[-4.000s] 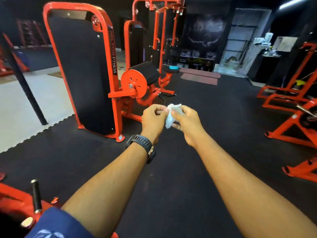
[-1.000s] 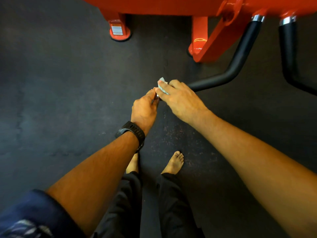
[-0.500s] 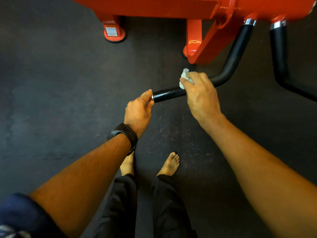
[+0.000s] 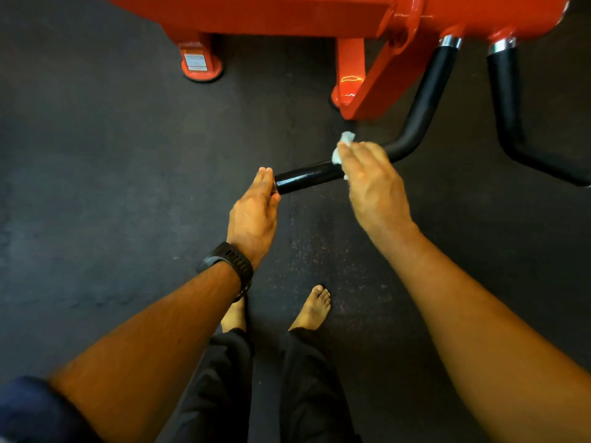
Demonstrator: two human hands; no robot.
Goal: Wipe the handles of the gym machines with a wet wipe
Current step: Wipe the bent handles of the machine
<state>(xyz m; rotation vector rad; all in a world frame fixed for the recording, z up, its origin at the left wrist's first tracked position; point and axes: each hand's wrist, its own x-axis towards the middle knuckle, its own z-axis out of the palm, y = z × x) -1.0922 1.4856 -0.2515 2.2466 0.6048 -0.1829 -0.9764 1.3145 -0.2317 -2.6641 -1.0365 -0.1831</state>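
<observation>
The left hand (image 4: pixel 256 206) is laid, fingers straight, against the free end of the handle (image 4: pixel 307 179). The wet wipe (image 4: pixel 343 143) is clamped round the bar by the right hand (image 4: pixel 374 187). At the bend ahead, the small wad could be lost if the grip is loosened. Open floor (image 4: pixel 112 187) is found leftward; rightward, room is narrowed by the second handle (image 4: pixel 507 97).

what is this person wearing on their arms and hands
Both forearms are bare, and neither the left hand nor the right hand is gloved. A black wristwatch with a ridged strap sits on the left wrist, and a dark blue sleeve covers the left upper arm.
</observation>
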